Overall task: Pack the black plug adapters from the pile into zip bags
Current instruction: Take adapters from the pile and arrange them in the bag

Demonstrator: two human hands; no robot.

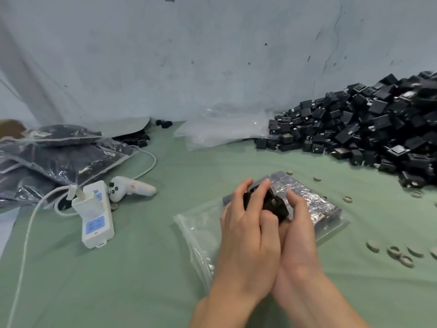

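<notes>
A big pile of black plug adapters (pixel 369 129) lies at the right, against the wall. In the middle a clear zip bag (pixel 198 223) rests flat on the green cloth, its far end filled with packed adapters (pixel 307 200). My left hand (pixel 246 228) and my right hand (pixel 299 235) are pressed together above the bag. Together they grip a small bunch of black adapters (pixel 274 204), fingers curled round it. How many adapters are in the bunch is hidden by my fingers.
Filled zip bags (pixel 59 157) are stacked at the left. A white power strip (pixel 94 216) with a plugged charger and cable, and a white controller (pixel 132 188), lie beside them. Empty clear bags (pixel 220 131) sit by the wall. Small grey rings (pixel 399 252) dot the cloth at right.
</notes>
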